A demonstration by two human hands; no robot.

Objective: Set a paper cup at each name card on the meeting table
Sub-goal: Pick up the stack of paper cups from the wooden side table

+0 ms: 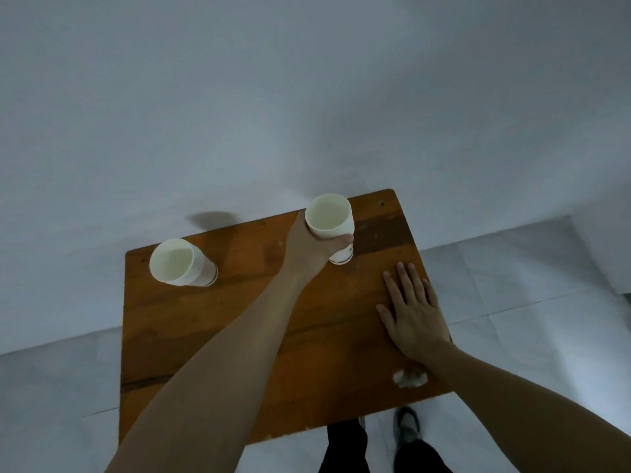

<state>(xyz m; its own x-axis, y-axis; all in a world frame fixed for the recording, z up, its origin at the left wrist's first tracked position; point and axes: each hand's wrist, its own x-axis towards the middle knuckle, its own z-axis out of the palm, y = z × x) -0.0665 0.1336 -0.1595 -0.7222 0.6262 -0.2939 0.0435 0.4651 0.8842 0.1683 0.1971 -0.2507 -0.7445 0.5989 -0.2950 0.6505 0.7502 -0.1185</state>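
Note:
Two stacks of white paper cups stand on a small brown wooden table. One stack is at the far left corner, untouched. My left hand is wrapped around the side of the other stack near the far edge, thumb across its front. My right hand lies flat, palm down, fingers apart, on the right part of the tabletop and holds nothing. No name cards are in view.
The table stands against a pale wall. Light floor tiles surround it. A chipped white patch marks the table's near right edge. My dark trousers and a shoe show below the near edge.

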